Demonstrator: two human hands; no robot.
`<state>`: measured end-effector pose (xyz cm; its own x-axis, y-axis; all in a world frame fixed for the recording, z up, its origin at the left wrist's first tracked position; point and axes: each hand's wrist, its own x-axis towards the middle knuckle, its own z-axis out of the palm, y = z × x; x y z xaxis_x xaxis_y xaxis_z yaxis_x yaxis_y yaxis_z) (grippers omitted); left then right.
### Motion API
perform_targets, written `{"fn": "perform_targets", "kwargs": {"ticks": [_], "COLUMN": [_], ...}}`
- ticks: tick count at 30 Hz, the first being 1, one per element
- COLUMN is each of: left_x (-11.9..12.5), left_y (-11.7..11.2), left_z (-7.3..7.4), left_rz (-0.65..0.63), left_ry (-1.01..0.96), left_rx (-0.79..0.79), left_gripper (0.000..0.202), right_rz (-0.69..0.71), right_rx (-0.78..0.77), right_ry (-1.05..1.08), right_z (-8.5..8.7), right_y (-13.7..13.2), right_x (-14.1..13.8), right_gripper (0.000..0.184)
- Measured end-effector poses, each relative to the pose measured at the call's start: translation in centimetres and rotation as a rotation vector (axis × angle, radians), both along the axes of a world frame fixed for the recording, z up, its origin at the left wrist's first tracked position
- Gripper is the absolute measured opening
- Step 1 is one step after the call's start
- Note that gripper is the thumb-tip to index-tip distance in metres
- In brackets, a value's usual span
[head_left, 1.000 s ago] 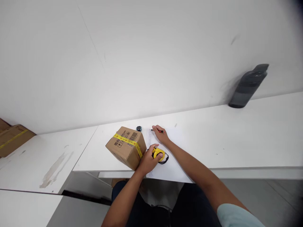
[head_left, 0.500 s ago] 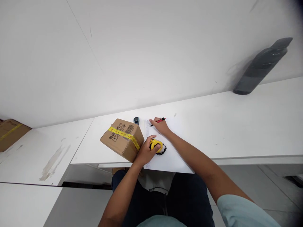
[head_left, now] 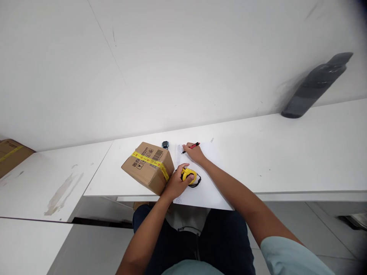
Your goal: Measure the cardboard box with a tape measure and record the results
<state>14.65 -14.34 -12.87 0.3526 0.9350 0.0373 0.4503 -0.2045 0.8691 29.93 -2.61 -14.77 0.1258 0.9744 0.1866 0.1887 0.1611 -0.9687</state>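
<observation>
My left hand (head_left: 175, 184) is closed around a yellow tape measure (head_left: 187, 175) with a black wrist strap, held over the lower part of a white sheet of paper (head_left: 208, 196). Pinched in my right hand (head_left: 196, 152) is a red and black pen (head_left: 195, 146), its tip at the paper's upper left, beside small handwriting too fine to read. A brown cardboard box (head_left: 149, 168) with yellow printed tape and a barcode stands just left of my left hand. Behind the box lies a small dark digital watch (head_left: 165, 144).
A dark grey bottle (head_left: 312, 89) stands at the back right against the white wall (head_left: 183, 68). Another taped cardboard box (head_left: 13, 154) sits at the far left. The white table (head_left: 252, 168) has a seam on the left and a front edge above my lap.
The view has shifted slightly. My right hand and the pen have moved a little at the paper's upper left; my left hand still holds the tape measure.
</observation>
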Motion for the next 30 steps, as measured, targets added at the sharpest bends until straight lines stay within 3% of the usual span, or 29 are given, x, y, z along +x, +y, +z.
{"fn": "perform_targets", "kwargs": {"ticks": [30], "left_x": [-0.11], "left_y": [0.21], "left_z": [-0.18], "left_rz": [-0.014], "left_ry": [-0.024], "left_rx": [-0.003], "left_gripper": [0.05], "right_rz": [-0.082], "right_rx": [0.005], "right_ry": [0.042], "right_z": [-0.61], "right_y": [0.28], "right_x": [0.0], "right_gripper": [0.037]}}
